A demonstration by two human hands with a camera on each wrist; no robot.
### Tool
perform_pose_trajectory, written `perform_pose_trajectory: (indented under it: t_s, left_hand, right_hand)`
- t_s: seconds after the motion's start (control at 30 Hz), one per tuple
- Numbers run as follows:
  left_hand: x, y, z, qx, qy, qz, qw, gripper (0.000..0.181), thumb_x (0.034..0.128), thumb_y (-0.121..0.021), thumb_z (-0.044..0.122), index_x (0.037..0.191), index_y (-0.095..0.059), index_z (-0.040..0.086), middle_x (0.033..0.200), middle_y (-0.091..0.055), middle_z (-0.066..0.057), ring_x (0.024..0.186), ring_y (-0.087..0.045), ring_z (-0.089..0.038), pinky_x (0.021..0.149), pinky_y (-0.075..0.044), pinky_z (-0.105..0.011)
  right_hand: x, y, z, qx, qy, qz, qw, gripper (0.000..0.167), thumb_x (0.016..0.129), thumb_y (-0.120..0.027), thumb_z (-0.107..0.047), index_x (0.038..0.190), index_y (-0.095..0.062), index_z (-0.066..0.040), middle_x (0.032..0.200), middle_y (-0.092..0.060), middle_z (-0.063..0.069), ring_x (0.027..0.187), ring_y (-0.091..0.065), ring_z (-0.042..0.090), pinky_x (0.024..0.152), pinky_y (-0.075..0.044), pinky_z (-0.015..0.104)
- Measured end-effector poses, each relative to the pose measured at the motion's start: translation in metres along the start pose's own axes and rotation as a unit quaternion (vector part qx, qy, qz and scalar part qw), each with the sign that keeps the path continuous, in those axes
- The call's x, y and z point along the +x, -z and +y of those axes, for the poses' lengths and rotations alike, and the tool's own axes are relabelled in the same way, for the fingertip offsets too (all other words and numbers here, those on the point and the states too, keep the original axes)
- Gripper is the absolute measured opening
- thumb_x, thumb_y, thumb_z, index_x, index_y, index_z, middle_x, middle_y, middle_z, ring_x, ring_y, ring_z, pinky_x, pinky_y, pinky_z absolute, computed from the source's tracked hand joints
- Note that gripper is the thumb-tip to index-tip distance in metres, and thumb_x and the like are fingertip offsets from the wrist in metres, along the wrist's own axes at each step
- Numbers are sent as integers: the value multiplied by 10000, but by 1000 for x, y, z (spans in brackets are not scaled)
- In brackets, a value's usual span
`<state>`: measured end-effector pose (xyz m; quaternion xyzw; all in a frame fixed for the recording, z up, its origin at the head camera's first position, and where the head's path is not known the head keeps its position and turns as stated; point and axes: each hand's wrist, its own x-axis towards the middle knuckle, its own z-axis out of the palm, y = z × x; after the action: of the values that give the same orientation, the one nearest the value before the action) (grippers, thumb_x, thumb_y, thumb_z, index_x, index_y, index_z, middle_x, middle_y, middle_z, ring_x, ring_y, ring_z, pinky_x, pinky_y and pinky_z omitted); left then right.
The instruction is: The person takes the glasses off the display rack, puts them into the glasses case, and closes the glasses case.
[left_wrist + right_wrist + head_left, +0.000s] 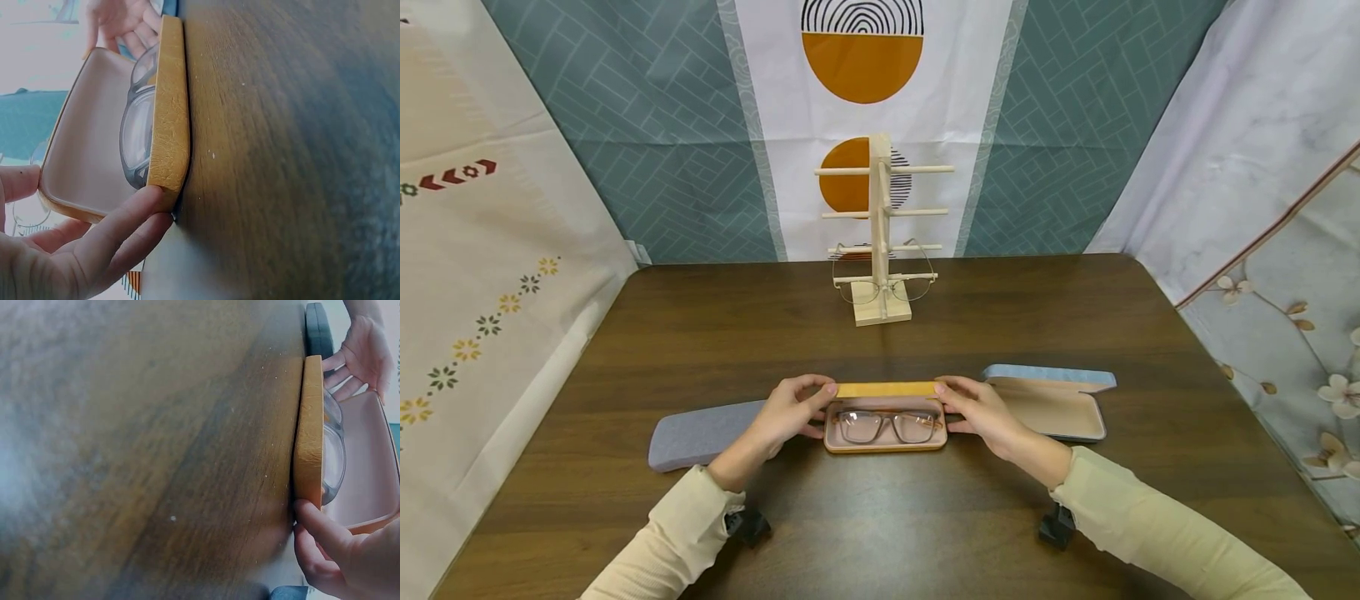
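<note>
A yellow glasses case (886,448) stands with its lid raised on the table, its lining pale pink. Inside lies a pair of dark-framed glasses (887,427), lenses toward the near side. My left hand (792,410) grips the case's left end, thumb at the lid's corner and other fingers against the side, as the left wrist view shows. At the opposite end my right hand (983,412) holds the case in the same way, thumb on the lid and fingertips (306,509) on the lower part.
A closed grey-blue glasses case (700,435) lies left of my left hand. An open light-blue case (1060,408) sits beyond my right hand. At the back stands a wooden display rack (880,225) with thin-rimmed glasses (859,292) on its lowest rungs.
</note>
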<state>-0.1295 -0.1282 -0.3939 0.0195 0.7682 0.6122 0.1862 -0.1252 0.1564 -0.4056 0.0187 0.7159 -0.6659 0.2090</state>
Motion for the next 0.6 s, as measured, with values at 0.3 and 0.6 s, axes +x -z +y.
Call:
perform_pose_trajectory:
  t_s: [0.3, 0.6]
  left_hand:
    - [0, -1, -4, 14, -54, -23, 10000, 388, 925, -542, 166, 1222, -493, -80, 1104, -571, -259, 897, -610, -370, 618, -535, -400]
    - [-2, -1, -8, 41, -265, -93, 9996, 412, 923, -543, 142, 1234, -464, -117, 1071, -586, -226, 907, -606, -357, 640, -533, -403]
  right_hand:
    - [-2, 2, 0, 128, 16, -213, 9997, 510, 934, -524, -194, 1344, -359, 60, 1285, -413, 225, 1147, -447, 331, 860, -457, 434]
    - [-5, 2, 1, 98, 38, -257, 9996, 521, 928, -536, -174, 1350, -348, 67, 1250, -422, 222, 1148, -451, 293, 890, -431, 447]
